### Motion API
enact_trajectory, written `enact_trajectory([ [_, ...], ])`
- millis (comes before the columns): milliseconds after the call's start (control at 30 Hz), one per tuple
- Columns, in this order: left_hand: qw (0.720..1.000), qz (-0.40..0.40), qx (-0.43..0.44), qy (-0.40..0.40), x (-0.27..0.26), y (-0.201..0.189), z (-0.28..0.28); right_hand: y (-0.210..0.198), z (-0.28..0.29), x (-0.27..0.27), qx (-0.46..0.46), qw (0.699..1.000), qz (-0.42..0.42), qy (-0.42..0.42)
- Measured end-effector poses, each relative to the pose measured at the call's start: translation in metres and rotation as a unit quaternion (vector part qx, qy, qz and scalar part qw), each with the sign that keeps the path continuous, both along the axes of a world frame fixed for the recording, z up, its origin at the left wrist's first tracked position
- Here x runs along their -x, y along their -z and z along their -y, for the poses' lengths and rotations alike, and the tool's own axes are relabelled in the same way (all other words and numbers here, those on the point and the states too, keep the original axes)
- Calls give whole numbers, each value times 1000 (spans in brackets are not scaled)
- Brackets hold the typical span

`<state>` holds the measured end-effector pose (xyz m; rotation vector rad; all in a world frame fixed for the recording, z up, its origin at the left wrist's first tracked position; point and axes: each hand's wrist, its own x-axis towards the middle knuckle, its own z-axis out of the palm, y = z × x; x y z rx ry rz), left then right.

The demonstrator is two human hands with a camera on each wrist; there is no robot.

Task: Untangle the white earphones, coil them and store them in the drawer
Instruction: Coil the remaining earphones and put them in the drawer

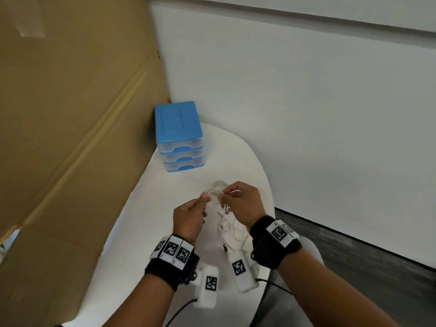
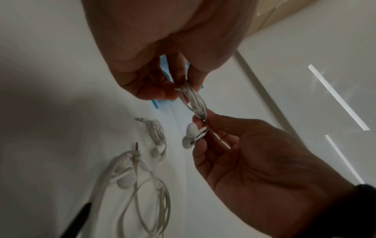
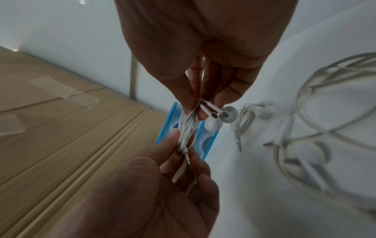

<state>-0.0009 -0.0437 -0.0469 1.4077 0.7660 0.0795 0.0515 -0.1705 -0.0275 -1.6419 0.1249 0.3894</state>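
Observation:
A coiled bundle of white earphones (image 1: 213, 192) hangs in the air over the white table (image 1: 151, 208), stretched between both hands. My left hand (image 1: 205, 199) pinches the jack end of the bundle (image 3: 187, 128); its fingers curl round the cord. My right hand (image 1: 223, 197) pinches the other end, where two earbuds (image 2: 190, 134) stick out below its fingertips. The blue-topped drawer unit (image 1: 178, 135) stands behind, by the wall, all three drawers closed.
Two more white earphone sets lie on the table under my right hand: a small coiled one (image 2: 156, 133) and a loose one (image 2: 142, 185). A big cardboard box (image 1: 70, 114) walls off the left. The table's rounded edge (image 1: 271, 197) runs close on the right.

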Motion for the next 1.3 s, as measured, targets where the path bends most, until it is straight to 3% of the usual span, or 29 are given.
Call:
enact_trajectory([
  [133, 1000, -15, -10, 4, -23, 13, 8, 6, 18, -39, 32, 998, -21, 44],
  [233, 992, -48, -86, 75, -23, 35, 12, 20, 33, -69, 40, 991, -72, 104],
  [367, 955, -72, -227, 176, -15, 45, 23, 45, 40, -95, 62, 978, -137, 148],
  [500, 928, -76, -287, 225, -13, 45, 25, 53, 36, -100, 97, 977, -117, 148],
  [633, 917, -71, -312, 237, -9, 44, 20, 39, 49, -83, 231, 967, -13, 109],
  [700, 910, -75, -323, 248, -4, 45, 15, 33, 60, -60, 249, 964, 15, 92],
  [800, 902, -90, -333, 259, 6, 48, 6, 36, 70, -16, 235, 972, 3, 17],
  [933, 907, -77, -321, 260, 18, 45, -3, 47, 74, 40, 310, 941, -7, -134],
  [1067, 930, -5, -281, 238, 33, 26, -12, 41, 71, 59, 357, 925, 19, -131],
  [1133, 936, 42, -254, 239, 40, 3, -13, 22, 63, 61, 332, 930, 117, -103],
  [1200, 940, 102, -217, 244, 47, -29, -10, -9, 51, 61, 237, 942, 200, -126],
  [1300, 944, 185, -175, 210, 56, -75, -5, -64, 36, 59, 94, 957, 191, -197],
])
